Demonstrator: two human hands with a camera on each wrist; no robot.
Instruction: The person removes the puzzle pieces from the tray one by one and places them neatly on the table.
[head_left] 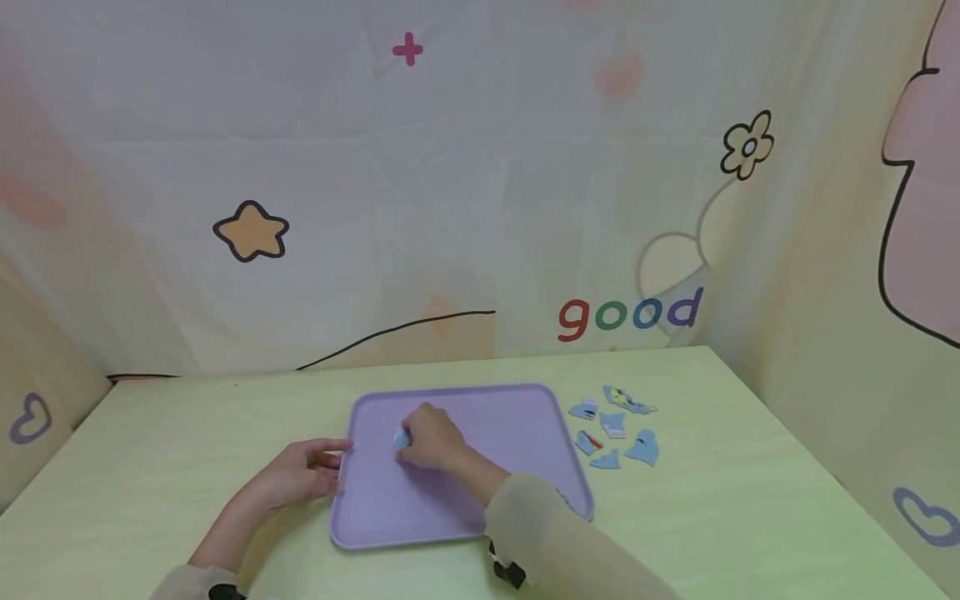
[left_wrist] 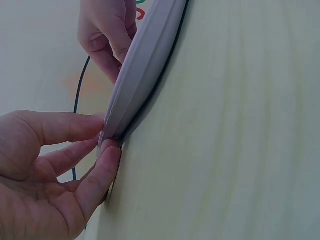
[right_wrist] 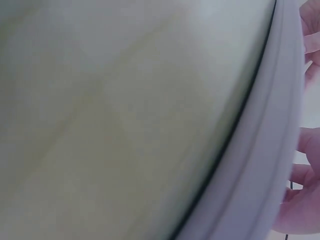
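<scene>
A light-blue puzzle piece (head_left: 402,437) is pinched in my right hand (head_left: 431,435), over the left half of the purple tray (head_left: 510,433). Fingers cover part of the piece, and whether it touches the tray is hard to tell. At the tray's left rim, my left hand (head_left: 296,475) holds the edge with fingertips and thumb. The left wrist view shows that hand (left_wrist: 55,175) against the tray's outer wall (left_wrist: 145,60), with the right hand (left_wrist: 107,30) beyond it. In the right wrist view, the tray wall (right_wrist: 250,165) hides most of both hands.
Several loose puzzle pieces lie on the pale green table (head_left: 720,500) right of the tray, among them a patterned piece (head_left: 626,399) and a plain blue one (head_left: 643,448). A printed cloth (head_left: 480,208) hangs behind the table and along its sides.
</scene>
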